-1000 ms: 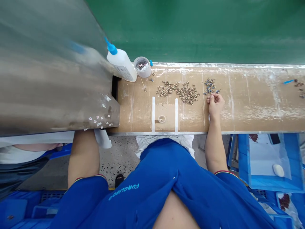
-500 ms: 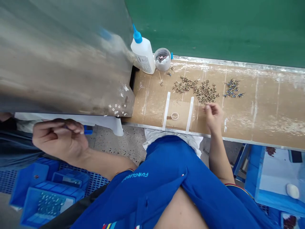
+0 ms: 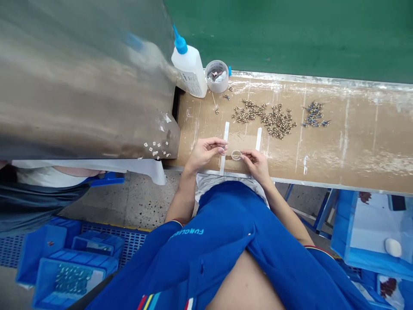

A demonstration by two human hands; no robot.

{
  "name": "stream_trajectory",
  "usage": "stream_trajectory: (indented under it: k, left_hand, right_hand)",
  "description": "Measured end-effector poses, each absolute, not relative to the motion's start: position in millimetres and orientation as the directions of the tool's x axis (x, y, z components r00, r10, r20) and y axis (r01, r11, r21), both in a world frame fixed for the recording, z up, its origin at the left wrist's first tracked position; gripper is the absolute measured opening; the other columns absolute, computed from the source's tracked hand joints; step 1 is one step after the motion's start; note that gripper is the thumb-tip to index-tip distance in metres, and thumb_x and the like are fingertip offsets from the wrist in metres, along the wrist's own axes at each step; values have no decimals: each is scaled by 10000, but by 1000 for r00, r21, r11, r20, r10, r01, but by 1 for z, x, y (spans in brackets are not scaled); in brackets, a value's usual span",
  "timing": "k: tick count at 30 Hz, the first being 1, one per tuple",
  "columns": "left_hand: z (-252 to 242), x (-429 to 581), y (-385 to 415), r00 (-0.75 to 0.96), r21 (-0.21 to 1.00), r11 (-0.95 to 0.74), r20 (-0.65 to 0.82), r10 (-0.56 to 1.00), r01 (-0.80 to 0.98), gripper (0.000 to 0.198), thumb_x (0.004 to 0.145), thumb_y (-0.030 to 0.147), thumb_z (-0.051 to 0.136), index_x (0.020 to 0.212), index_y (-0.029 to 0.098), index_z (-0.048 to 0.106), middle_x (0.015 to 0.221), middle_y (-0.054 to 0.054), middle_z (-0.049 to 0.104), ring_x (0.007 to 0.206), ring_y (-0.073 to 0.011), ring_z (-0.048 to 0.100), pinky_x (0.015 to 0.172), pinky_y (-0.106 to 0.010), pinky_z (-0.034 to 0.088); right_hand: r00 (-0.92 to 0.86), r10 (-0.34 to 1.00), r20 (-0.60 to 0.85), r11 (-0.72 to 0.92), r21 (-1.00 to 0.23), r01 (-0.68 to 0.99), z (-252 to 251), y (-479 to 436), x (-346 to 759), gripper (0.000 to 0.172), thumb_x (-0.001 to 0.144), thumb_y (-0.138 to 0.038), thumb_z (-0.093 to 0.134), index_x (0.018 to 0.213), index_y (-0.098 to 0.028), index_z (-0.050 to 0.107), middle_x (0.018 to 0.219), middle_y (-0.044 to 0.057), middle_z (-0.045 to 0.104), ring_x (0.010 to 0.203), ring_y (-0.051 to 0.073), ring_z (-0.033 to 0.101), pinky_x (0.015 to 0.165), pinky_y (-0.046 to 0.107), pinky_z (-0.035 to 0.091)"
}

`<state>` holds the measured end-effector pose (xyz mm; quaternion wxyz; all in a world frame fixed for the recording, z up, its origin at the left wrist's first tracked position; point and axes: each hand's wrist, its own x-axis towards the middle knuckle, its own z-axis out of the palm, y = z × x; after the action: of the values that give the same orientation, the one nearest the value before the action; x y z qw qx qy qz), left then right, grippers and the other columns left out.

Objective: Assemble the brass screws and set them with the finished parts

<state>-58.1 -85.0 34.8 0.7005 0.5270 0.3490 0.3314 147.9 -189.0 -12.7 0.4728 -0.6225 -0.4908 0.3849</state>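
Note:
Over the cardboard-covered bench (image 3: 361, 146), my left hand (image 3: 206, 151) is pinched near the left white strip (image 3: 224, 148), closed on something too small to make out. My right hand (image 3: 256, 164) has its fingers closed at the right edge of a small round clear dish (image 3: 236, 155); whatever they hold is too small to tell. A large pile of small brass-coloured parts (image 3: 278, 121) lies beyond my hands. Farther right is a smaller pile of parts with blue ends (image 3: 314, 115).
A white bottle with a blue nozzle (image 3: 190, 71) and a round tub (image 3: 217, 76) stand at the back left. A metal panel (image 3: 87, 86) rises at left, with small white pieces on it. Blue bins (image 3: 74, 275) sit below left. Part of another person shows at far left.
My left hand has come from the far left to above the bench beside the dish. My right hand has moved left from the brass pile to the dish.

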Motion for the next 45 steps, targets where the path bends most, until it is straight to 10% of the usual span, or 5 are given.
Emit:
stream_trajectory:
  k: [17,33,45]
  left_hand:
    - [6,-29,-71,510,977,214,-172,843,-23,343,667,373,898,809,136,695,791,-27,711,742,-122,659,714,-246,545]
    - [-11,-13,-69,576,972,233,-202,792,21,330,701,382,841,813,133,655,750,-20,675,678,-108,641,643,-230,536]
    - [-16,-13,-72,560,983,151,-184,808,104,223,752,321,764,840,130,692,777,-37,705,657,-119,635,647,-251,544]
  right_hand:
    - [-103,930,354,313,-611,727,7,-161,153,210,1024,-248,576,903,-249,746,991,74,683,892,218,607,772,358,518]
    - [282,959,37,-36,-967,251,15,-160,170,415,949,-629,631,892,-227,713,843,52,744,764,194,694,708,342,580]
    - [271,937,221,90,-901,423,18,-135,157,345,992,-532,611,894,-221,723,841,50,781,744,186,724,712,321,576]
